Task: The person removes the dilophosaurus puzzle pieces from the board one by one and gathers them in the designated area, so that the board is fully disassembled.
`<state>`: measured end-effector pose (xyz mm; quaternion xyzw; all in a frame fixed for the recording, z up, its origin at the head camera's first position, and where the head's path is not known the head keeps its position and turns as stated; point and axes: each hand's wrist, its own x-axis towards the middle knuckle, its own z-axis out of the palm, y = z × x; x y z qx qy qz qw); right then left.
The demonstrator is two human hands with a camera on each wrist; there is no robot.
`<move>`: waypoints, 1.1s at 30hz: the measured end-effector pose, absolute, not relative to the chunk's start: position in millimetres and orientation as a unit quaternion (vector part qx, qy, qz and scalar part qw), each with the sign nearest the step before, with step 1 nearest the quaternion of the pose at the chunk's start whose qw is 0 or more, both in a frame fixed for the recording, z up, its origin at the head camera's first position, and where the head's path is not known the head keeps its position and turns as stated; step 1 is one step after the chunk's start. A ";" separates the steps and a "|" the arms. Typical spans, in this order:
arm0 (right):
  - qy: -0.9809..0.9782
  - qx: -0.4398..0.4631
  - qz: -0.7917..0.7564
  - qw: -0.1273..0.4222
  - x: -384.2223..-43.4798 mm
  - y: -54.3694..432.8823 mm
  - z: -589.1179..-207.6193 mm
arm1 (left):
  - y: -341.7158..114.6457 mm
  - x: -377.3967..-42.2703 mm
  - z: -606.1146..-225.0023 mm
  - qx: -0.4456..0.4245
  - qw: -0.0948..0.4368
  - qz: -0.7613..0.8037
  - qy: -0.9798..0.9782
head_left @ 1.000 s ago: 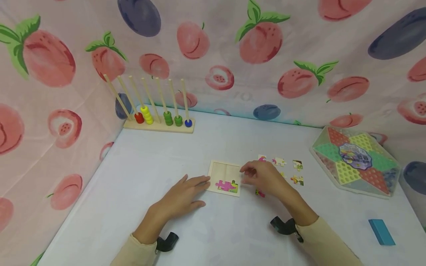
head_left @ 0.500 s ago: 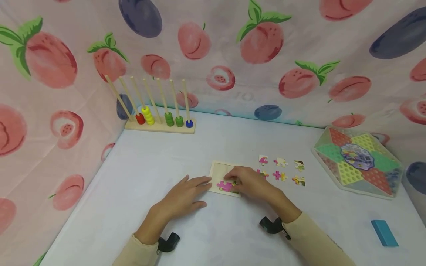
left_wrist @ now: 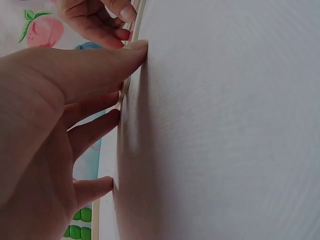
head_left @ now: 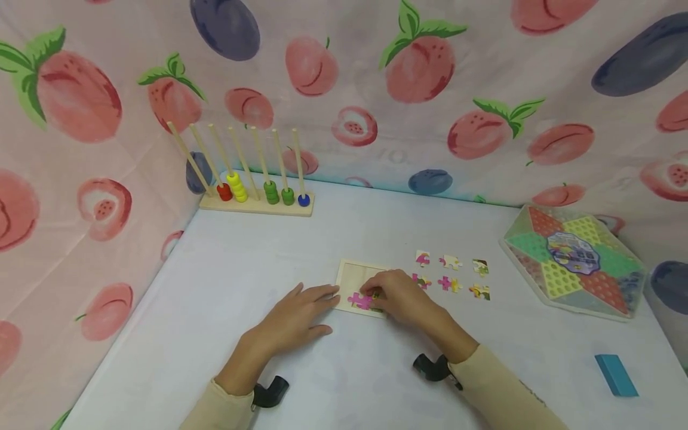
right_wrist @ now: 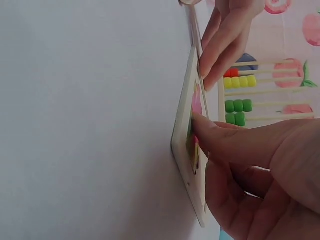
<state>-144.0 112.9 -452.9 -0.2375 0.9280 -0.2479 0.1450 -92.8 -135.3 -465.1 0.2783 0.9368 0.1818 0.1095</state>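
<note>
A small square wooden puzzle tray (head_left: 352,275) lies on the white table, with joined pink puzzle pieces (head_left: 359,300) in its lower part. My left hand (head_left: 292,319) rests on the table with fingers spread, its fingertips at the tray's left edge. Over the tray's lower right, my right hand (head_left: 400,295) pinches a puzzle piece, mostly hidden by the fingers. The right wrist view shows the thumb (right_wrist: 215,132) against the pink and green picture inside the tray's rim (right_wrist: 182,112). Right of the tray lie several loose puzzle pieces (head_left: 449,283) in two rows.
A wooden peg abacus (head_left: 258,206) with coloured beads stands at the back left. A hexagonal Chinese checkers board (head_left: 572,260) lies at the right, and a blue block (head_left: 616,375) lies near the front right. Fruit-patterned cloth (head_left: 322,119) walls the back and left.
My right hand has moved left from beside the tray to over its lower right. The loose piece near its wrist has left the table. My left hand has stayed put.
</note>
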 end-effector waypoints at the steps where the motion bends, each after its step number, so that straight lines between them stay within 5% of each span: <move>1: 0.928 -0.234 -0.251 0.147 -143.9 112.4 -453.1 | -135.2 -92.9 -465.1 0.279 0.109 0.182 0.937; 33: 0.914 -0.211 -0.292 0.187 -147.3 112.0 -458.7 | -135.2 -93.1 -463.5 0.277 0.118 0.191 0.934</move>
